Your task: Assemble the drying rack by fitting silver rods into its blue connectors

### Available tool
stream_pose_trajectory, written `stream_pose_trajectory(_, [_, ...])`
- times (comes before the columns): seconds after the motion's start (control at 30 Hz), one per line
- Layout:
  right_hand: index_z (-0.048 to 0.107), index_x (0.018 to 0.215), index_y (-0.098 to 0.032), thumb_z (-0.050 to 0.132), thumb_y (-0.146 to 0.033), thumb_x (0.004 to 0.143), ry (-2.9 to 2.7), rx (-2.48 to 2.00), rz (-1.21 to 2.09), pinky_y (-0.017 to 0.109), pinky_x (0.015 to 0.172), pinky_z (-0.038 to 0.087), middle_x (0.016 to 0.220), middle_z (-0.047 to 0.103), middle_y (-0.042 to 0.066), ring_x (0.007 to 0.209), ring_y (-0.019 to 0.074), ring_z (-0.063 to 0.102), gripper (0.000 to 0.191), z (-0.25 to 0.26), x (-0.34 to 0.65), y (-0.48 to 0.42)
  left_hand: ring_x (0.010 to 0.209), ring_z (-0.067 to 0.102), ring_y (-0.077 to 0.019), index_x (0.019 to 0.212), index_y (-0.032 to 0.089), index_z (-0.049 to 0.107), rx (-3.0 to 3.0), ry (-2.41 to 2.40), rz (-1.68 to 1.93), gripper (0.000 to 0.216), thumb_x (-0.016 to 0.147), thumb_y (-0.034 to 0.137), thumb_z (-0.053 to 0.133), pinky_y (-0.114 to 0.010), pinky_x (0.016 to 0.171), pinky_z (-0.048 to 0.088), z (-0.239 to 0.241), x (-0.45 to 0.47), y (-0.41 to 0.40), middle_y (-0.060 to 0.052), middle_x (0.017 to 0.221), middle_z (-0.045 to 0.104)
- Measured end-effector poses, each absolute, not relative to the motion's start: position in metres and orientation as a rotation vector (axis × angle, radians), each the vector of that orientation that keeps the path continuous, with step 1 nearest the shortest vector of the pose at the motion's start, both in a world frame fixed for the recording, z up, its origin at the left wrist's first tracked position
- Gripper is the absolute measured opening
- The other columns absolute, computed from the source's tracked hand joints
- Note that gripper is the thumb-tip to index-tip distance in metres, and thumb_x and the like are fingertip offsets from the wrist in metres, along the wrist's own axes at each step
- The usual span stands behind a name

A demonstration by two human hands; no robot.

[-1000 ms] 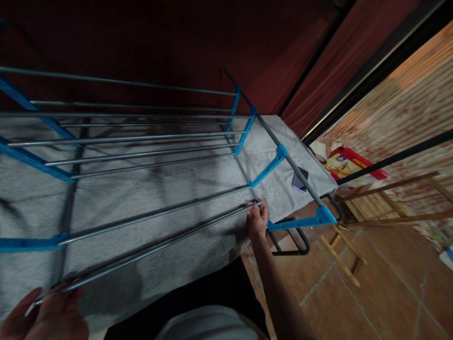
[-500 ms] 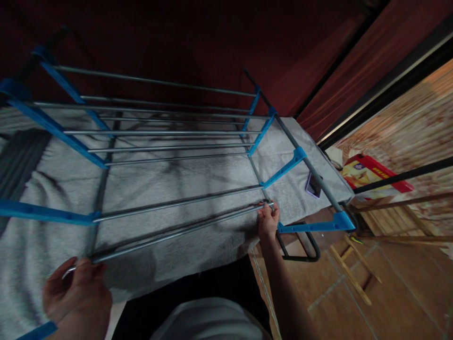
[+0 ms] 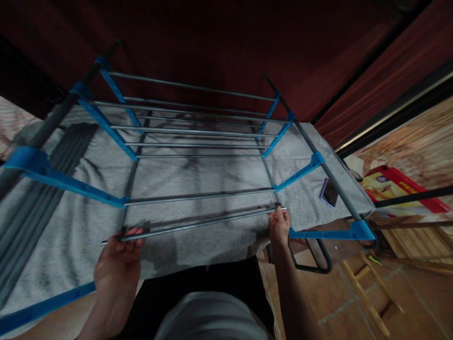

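Observation:
A thin metal rod (image 3: 205, 223) lies across the near side of a rack lying on its side, with one end at each of my hands. My left hand (image 3: 120, 255) has its fingers curled round the rod's left end, and the tip sticks out past them. My right hand (image 3: 279, 225) pinches the right end. The rack has grey tubes (image 3: 307, 137) joined by blue plastic brackets (image 3: 299, 172), with several metal rods (image 3: 198, 196) spanning between its two sides. Near my left wrist a blue bracket (image 3: 53, 302) reaches toward me; another blue bracket (image 3: 329, 233) extends right of my right hand.
The rack rests on a grey blanket (image 3: 198, 174). Several dark grey tubes (image 3: 46, 189) lie at the left. A phone (image 3: 330, 193) lies at the right, near a red and yellow box (image 3: 399, 189). On the tiled floor is a wooden frame (image 3: 368, 293).
My view has shifted left, so the rack appears farther right. My left hand has moved inward along the rod, exposing its tip. My right hand stays at the other end.

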State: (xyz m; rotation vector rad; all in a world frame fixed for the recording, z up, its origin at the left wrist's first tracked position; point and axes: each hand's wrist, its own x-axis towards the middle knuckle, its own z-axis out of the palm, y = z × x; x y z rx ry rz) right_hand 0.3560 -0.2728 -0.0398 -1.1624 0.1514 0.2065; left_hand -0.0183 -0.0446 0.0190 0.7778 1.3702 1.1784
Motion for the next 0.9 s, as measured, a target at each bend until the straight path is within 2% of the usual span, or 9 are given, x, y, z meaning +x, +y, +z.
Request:
stream_pose_trajectory(0.1, [0.054, 0.078, -0.025, 0.091, -0.04, 0.071, 0.154, -1.142, 0.232, 0.02, 0.062, 0.053, 0.064, 0.059, -0.011, 0.058, 0.0072, 0.059, 0.04, -0.042, 0.359, -0.275, 0.081, 0.072, -0.014, 0.081, 0.022, 0.062, 0.358, 1.337, 1.109, 0.015, 0.095, 0.024, 0.056, -0.026, 0.079, 0.057, 0.027, -0.011, -0.047, 0.003, 0.076, 0.073])
stream_pose_trajectory(0.2, [0.058, 0.08, -0.024, 0.089, -0.04, 0.073, 0.123, -1.108, 0.261, 0.021, 0.064, 0.056, 0.07, 0.067, -0.008, 0.065, 0.0092, 0.066, 0.036, -0.044, 0.362, -0.276, 0.085, 0.073, -0.015, 0.084, 0.02, 0.065, 0.326, 1.305, 1.078, 0.02, 0.1, 0.024, 0.054, -0.028, 0.083, 0.057, 0.029, -0.006, -0.053, -0.001, 0.084, 0.076])
stream_pose_trajectory(0.37, [0.068, 0.093, -0.022, 0.085, -0.035, 0.076, 0.078, -1.108, 0.335, 0.027, 0.077, 0.061, 0.087, 0.078, 0.0, 0.082, 0.0139, 0.075, 0.027, -0.046, 0.362, -0.279, 0.087, 0.076, -0.0153, 0.087, 0.018, 0.07, 0.301, 1.258, 1.025, 0.014, 0.095, 0.015, 0.059, -0.026, 0.079, 0.06, 0.026, 0.004, -0.065, -0.003, 0.089, 0.079])
stream_pose_trajectory(0.53, [0.066, 0.088, -0.024, 0.083, -0.033, 0.081, 0.052, -1.115, 0.326, 0.03, 0.084, 0.062, 0.088, 0.078, 0.0, 0.084, 0.0135, 0.074, 0.02, -0.05, 0.362, -0.283, 0.087, 0.078, -0.0163, 0.085, 0.016, 0.072, 0.284, 1.164, 0.987, 0.011, 0.084, 0.006, 0.074, -0.025, 0.079, 0.061, 0.025, 0.016, -0.077, -0.004, 0.089, 0.081])
stream_pose_trajectory(0.63, [0.065, 0.085, -0.023, 0.083, -0.034, 0.081, 0.075, -1.116, 0.297, 0.032, 0.09, 0.062, 0.088, 0.077, 0.0, 0.084, 0.0138, 0.074, 0.021, -0.052, 0.364, -0.285, 0.085, 0.079, -0.0169, 0.076, 0.016, 0.069, 0.29, 1.155, 0.992, 0.018, 0.077, 0.003, 0.081, -0.025, 0.077, 0.062, 0.023, 0.021, -0.082, -0.003, 0.088, 0.081])
stream_pose_trajectory(0.77, [0.068, 0.094, -0.022, 0.082, -0.038, 0.081, 0.062, -1.154, 0.362, 0.035, 0.095, 0.061, 0.092, 0.078, 0.001, 0.087, 0.0152, 0.075, 0.024, -0.049, 0.365, -0.287, 0.076, 0.077, -0.0149, 0.075, 0.016, 0.069, 0.295, 1.163, 0.988, 0.019, 0.078, 0.004, 0.083, -0.023, 0.07, 0.061, 0.019, 0.026, -0.084, -0.004, 0.083, 0.081])
stream_pose_trajectory(0.9, [0.069, 0.102, -0.025, 0.085, -0.031, 0.076, 0.026, -1.155, 0.472, 0.041, 0.101, 0.059, 0.101, 0.079, 0.001, 0.095, 0.0171, 0.077, 0.031, -0.041, 0.365, -0.293, 0.066, 0.074, -0.0116, 0.076, 0.016, 0.069, 0.313, 1.179, 0.984, 0.02, 0.078, 0.008, 0.086, -0.02, 0.065, 0.059, 0.014, 0.028, -0.084, -0.003, 0.081, 0.08])
